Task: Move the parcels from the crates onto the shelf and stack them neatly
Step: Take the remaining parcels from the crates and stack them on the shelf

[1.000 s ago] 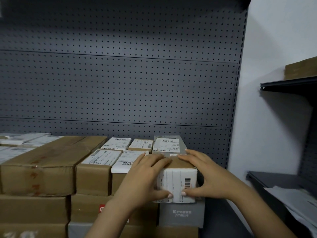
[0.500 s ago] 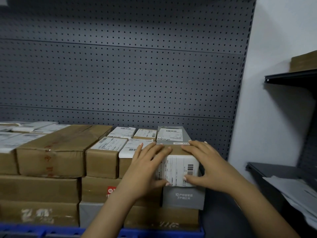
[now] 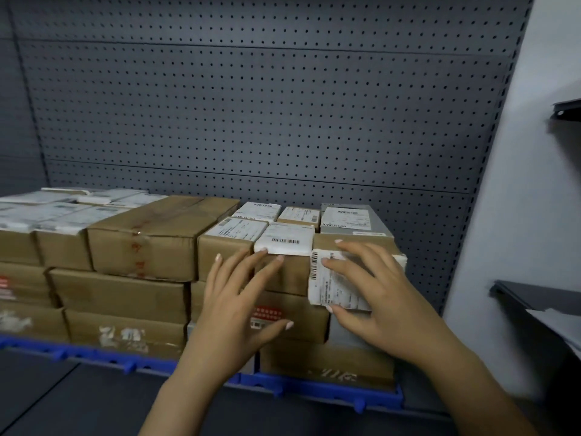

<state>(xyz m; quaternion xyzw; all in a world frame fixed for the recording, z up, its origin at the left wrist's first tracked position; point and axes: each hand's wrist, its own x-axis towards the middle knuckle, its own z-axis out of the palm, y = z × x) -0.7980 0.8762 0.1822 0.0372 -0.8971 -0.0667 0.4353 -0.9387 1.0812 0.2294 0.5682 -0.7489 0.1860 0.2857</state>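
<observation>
A dark grey pegboard panel (image 3: pixel 267 121) is filling most of the view, its small holes running in even rows and thin horizontal seams crossing it. To the right of the pegboard, a plain pale wall (image 3: pixel 518 215) is rising, lit more brightly than the panel. Further right of the pegboard, at the picture's edge, two dark side shelves are jutting out, an upper one (image 3: pixel 566 110) and a lower one (image 3: pixel 534 297) carrying white paper (image 3: pixel 562 325). Below the pegboard, a dark grey surface (image 3: pixel 63 401) is stretching across the bottom. The light is looking dim and cool overall.
</observation>
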